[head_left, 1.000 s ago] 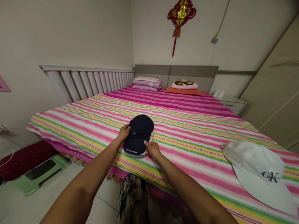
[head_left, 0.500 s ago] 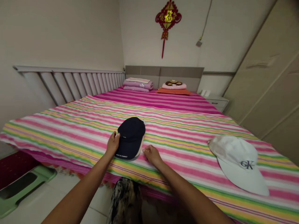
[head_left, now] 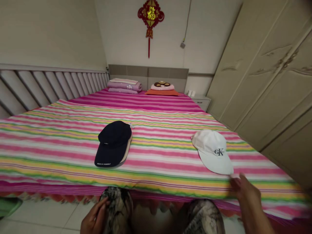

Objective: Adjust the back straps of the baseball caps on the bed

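On the striped bedspread lies a navy cap (head_left: 114,138) with small white lettering along its brim. A cream edge shows under its right side, and I cannot tell what that belongs to. To the right rests a white cap (head_left: 211,146) with dark letters on the front, its brim facing me. My right hand (head_left: 247,193), blurred by motion, is close to the tip of that brim with thumb and fingers apart; whether it touches the brim is unclear. My left hand (head_left: 94,217) hangs by my left knee, loosely bent, with nothing in it.
The striped bedspread (head_left: 156,165) covers the near part of the bed. Folded purple bedding (head_left: 124,87) and an orange pillow (head_left: 162,92) lie by the headboard (head_left: 168,76). A wardrobe (head_left: 255,71) stands right, a nightstand (head_left: 202,102) beyond, and a green stool (head_left: 9,206) lower left.
My left hand has let go of the navy cap and drawn back to my knee. My right hand has moved right to the white cap's brim. The view has turned right.
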`<move>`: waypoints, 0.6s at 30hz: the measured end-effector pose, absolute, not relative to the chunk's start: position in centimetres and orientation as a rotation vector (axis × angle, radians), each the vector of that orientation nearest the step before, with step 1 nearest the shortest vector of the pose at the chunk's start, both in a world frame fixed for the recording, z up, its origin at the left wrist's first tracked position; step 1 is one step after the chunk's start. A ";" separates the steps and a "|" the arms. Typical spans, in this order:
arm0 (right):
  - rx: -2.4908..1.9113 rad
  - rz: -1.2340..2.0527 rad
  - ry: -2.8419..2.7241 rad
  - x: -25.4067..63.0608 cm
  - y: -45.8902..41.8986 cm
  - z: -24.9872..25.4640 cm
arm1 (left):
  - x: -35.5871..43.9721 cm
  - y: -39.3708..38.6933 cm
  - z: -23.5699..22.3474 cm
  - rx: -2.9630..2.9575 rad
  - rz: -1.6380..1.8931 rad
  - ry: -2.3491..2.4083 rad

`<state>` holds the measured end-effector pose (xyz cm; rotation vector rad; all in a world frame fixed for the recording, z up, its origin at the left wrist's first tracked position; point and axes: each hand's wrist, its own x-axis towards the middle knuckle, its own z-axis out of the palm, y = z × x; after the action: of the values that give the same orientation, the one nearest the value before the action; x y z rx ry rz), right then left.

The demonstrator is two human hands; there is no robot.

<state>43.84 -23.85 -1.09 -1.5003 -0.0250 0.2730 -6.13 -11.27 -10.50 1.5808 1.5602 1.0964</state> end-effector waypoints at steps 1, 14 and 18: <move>-1.449 0.360 0.025 44.1 -23.8 -1.3 | -5.1 -11.2 -9.9 1.596 1.088 1.520; -0.996 0.903 -0.090 38.4 -20.2 -1.0 | 8.9 -11.4 -6.3 1.278 0.660 0.766; -0.847 1.057 -0.293 32.4 -21.8 -3.5 | 11.6 -9.7 -0.7 0.939 0.690 0.458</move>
<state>32.40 -21.76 -3.49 -0.8470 -0.2931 1.0568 11.63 -9.74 -0.66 0.9386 0.4576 0.6897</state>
